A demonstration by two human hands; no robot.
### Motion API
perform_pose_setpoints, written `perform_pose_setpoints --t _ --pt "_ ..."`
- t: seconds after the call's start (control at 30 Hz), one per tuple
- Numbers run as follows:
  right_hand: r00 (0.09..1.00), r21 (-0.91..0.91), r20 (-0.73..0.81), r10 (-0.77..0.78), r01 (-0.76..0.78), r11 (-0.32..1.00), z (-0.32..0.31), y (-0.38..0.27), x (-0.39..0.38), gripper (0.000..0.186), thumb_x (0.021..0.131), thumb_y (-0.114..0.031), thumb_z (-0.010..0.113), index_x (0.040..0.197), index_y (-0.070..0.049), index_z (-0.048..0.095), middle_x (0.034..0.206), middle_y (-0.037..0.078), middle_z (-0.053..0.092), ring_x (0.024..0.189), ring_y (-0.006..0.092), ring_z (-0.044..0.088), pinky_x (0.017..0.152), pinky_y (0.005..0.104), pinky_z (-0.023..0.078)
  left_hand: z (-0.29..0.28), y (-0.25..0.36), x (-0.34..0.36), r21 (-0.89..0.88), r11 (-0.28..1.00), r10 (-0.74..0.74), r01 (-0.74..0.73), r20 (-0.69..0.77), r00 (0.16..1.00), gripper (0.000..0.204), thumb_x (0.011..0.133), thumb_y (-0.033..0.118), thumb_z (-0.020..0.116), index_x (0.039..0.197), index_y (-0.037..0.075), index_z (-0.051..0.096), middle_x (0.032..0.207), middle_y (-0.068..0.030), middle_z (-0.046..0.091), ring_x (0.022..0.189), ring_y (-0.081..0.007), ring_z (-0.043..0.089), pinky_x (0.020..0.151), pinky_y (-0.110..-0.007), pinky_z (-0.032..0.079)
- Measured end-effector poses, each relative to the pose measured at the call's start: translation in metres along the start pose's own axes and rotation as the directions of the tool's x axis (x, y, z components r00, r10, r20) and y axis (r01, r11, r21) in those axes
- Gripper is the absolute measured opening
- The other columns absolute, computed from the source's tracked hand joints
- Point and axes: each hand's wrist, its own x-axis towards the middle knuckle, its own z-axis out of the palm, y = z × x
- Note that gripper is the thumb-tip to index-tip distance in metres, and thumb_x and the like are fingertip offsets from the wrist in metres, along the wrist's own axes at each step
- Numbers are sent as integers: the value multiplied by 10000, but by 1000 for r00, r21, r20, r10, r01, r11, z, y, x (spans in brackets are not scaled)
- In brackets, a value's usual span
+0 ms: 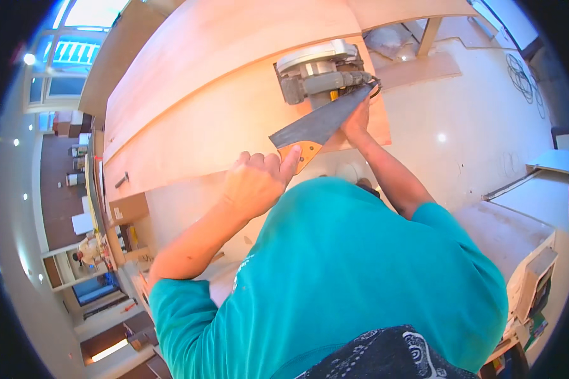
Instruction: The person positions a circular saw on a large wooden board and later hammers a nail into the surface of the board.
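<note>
A hand saw [325, 123] with a dark, tapering blade and an orange-brown handle is held slantwise above the edge of a wooden sheet. My left hand [259, 177] is closed at the handle, its thumb pressing on the wood and its fingers curled. At the narrow end of the blade, my right hand [358, 120] is closed around the edge; most of its fingers are hidden behind the blade. Just beyond the hand saw, a circular saw [322, 72] with a metal base plate and dark body lies on the sheet.
Overlapping wooden sheets [189, 107] stretch away to the left and far side. A hammer-like tool [121, 180] lies near the left edge. A coiled cable [521, 82] is on the pale floor at right. Another person [91, 251] is far off at left.
</note>
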Motion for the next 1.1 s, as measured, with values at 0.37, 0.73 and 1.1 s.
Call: perform_pose_setpoints --t 0.37,0.73,1.1 --pt "981 -42 179 76 -69 997 -18 -3 3 817 831 -296 755 1479 67 412 1554 391 285 1290 507 500 1078 513 463 -28 -26 -21 -43 999 9 -7 57 998 596 829 101 641 1421 161 597 664 -27 512 586 -217 543 585 -393 430" --pt "999 23 40 14 -15 1000 -12 -5 3 587 850 -262 720 1349 -4 550 1359 305 525 1175 498 557 1013 546 474 -28 -5 -19 -38 997 -60 63 78 995 598 826 103 657 1419 149 595 696 -32 547 622 -222 579 596 -398 448" --pt "994 69 100 -37 30 997 -15 -2 6 777 857 -333 739 1486 13 441 1530 301 365 1311 488 488 1100 497 435 -20 4 -27 -18 998 -61 61 25 998 570 843 118 650 1410 146 598 698 -15 546 612 -208 574 582 -393 441"
